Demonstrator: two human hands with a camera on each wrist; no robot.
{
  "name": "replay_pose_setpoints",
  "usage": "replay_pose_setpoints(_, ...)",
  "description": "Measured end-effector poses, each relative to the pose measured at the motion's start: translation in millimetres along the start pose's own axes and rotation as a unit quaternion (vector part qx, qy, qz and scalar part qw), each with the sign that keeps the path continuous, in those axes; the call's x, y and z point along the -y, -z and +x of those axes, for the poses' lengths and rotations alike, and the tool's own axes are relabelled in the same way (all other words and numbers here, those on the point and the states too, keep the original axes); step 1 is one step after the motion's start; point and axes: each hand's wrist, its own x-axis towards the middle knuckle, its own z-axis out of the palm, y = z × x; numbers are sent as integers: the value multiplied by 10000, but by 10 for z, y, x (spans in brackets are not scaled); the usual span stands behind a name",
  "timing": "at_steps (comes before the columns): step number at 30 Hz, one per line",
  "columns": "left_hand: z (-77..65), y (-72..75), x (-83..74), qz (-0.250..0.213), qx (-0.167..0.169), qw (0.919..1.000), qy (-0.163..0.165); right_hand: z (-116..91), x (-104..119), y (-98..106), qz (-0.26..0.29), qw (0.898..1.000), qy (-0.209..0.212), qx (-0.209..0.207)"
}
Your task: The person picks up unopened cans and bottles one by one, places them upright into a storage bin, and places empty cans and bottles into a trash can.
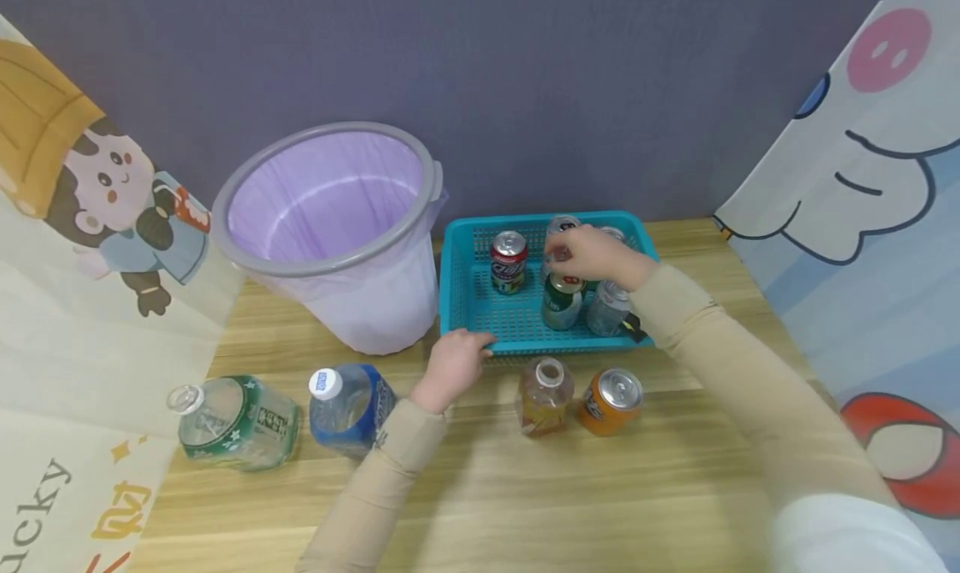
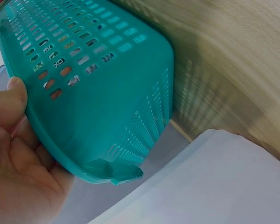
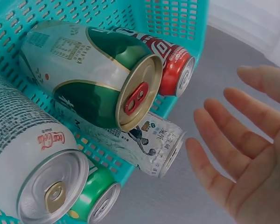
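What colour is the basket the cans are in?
The basket is teal, clearest in the left wrist view.

The teal basket (image 1: 498,316) has room front-left, 1 red can (image 1: 508,264) behind that and clustered cans (image 1: 561,308) rightward.

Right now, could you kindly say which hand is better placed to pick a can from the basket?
Probably the right hand: it is empty and near the cans, while the left hand grips the basket.
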Motion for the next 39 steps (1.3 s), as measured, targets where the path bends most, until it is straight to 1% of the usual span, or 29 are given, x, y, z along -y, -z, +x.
replay_pose_setpoints(4,-3,5,-5,-15,60,10000,-8,-96,-8,-10,15,9999,136,13)
replay_pose_setpoints(10,-2,21,-3,25,12,10000,13,-222,-43,-24,2,9996,271,40)
replay_pose_setpoints(18,-38,14,-4,-137,168,9997,72,-430,-111,-121,231,9991,249,266)
replay_pose_setpoints(23,-58,-8,-4,-141,95,9999,29,-547,-133,-185,202,9989,278,305)
replay_pose_setpoints(28,-55,-3,-4,-106,83,9999,50,-644,-173,-213,122,9982,387,446)
replay_pose_setpoints(30,-50,5,-5,-70,75,9999,43,-678,-190,-216,41,9980,469,428)
replay_pose_setpoints(34,-30,7,-1,-32,34,10000,2,-744,-217,-221,-101,9971,714,252)
replay_pose_setpoints(39,-3,-13,8,-31,-1,10000,-25,-831,-254,-245,33,9966,793,234)
